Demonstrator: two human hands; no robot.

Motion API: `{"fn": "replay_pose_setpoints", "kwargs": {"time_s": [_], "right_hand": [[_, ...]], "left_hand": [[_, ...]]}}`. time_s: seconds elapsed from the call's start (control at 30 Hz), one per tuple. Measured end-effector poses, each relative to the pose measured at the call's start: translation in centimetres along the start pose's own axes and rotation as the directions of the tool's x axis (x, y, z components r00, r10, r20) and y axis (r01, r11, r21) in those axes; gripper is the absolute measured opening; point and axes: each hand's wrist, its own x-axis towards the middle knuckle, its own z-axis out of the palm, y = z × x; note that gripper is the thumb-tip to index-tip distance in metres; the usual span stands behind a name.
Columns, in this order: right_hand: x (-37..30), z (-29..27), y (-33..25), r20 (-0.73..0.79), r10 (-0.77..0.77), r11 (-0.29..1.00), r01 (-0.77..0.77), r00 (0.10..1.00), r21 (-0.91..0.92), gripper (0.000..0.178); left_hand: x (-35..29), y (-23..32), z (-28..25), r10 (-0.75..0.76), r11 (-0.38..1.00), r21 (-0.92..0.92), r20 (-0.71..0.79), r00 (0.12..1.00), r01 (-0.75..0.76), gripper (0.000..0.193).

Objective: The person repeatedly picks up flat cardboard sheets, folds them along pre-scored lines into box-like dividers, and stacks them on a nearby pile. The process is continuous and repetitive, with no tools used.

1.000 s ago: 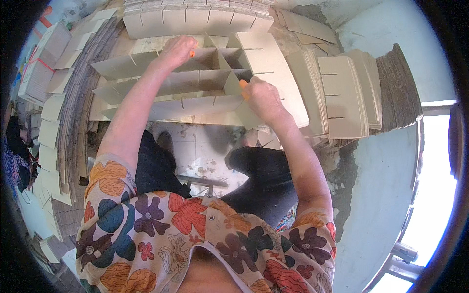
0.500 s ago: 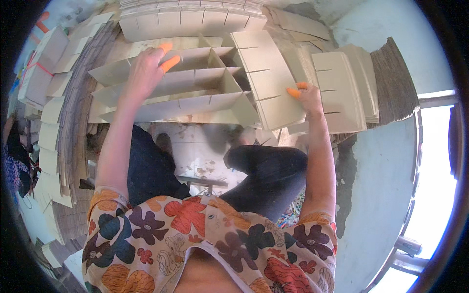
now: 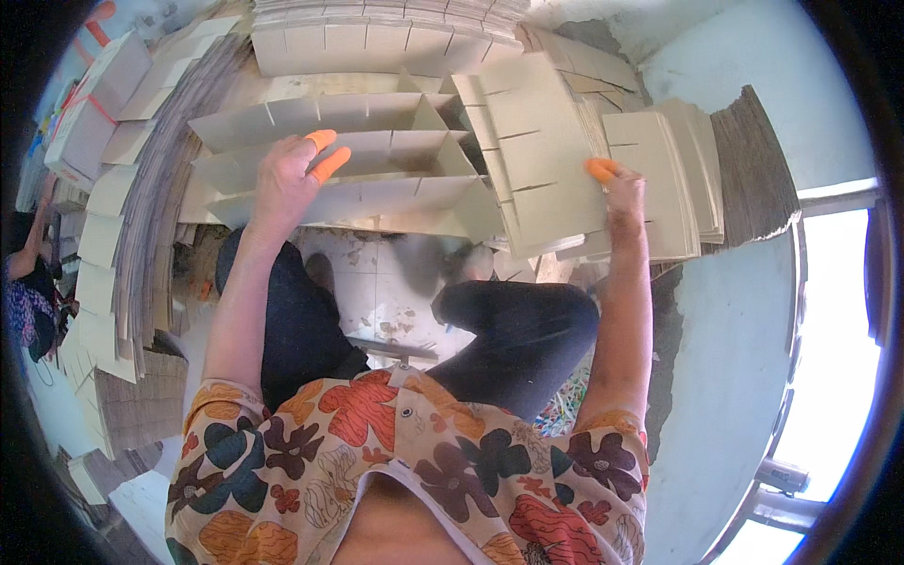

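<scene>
My right hand [image 3: 623, 193], with orange finger covers, grips the right edge of a flat slotted cardboard divider strip [image 3: 541, 155]. That strip is tilted over other slotted strips, whose left margin [image 3: 482, 132] shows beneath it. My left hand [image 3: 290, 179], also with orange covers on thumb and finger, hovers over the near side of a partly assembled cardboard divider grid [image 3: 395, 193]. Its thumb and forefinger are apart with nothing between them. In the grid, several long strips stand on edge, joined by cross strips at their right end.
More slotted strips are stacked at the right [image 3: 659, 179], beside a brown corrugated stack [image 3: 758, 169]. A long row of strips [image 3: 377, 47] stands at the back. Cardboard piles [image 3: 141, 217] and a white box with red strap [image 3: 99, 104] line the left. Another person's arm [image 3: 33, 245] shows at far left.
My right hand has moved right and slightly nearer, shifting the top strip rightward so the strips beneath show. My left hand has come nearer to me.
</scene>
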Motion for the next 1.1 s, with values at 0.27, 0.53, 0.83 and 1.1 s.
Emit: {"fn": "replay_pose_setpoints", "kwargs": {"time_s": [0.27,0.53,0.83,1.1], "right_hand": [[-6.5,4.4,-12.4,0.008,-0.401,0.913,0.4,0.916,-0.078,0.03],[-8.0,12.3,-14.0,0.239,-0.616,0.717,0.66,0.75,-0.223,0.03],[-7.4,14.9,-13.6,0.312,-0.586,0.722,0.656,0.748,-0.219,0.022],[-6.7,16.1,-12.5,0.366,-0.636,0.639,0.73,0.68,-0.245,0.029]], "left_hand": [[-1.3,0.7,1.7,0.147,0.989,-0.038,0.066,0.987,-0.145,0.036],[-2.5,-0.2,5.4,0.232,0.972,-0.072,0.222,0.947,-0.221,0.022],[-2.4,0.1,6.5,0.22,0.975,-0.081,0.201,0.954,-0.208,0.015],[-2.3,0.0,6.7,0.204,0.975,-0.118,0.149,0.968,-0.187,0.015]]}}
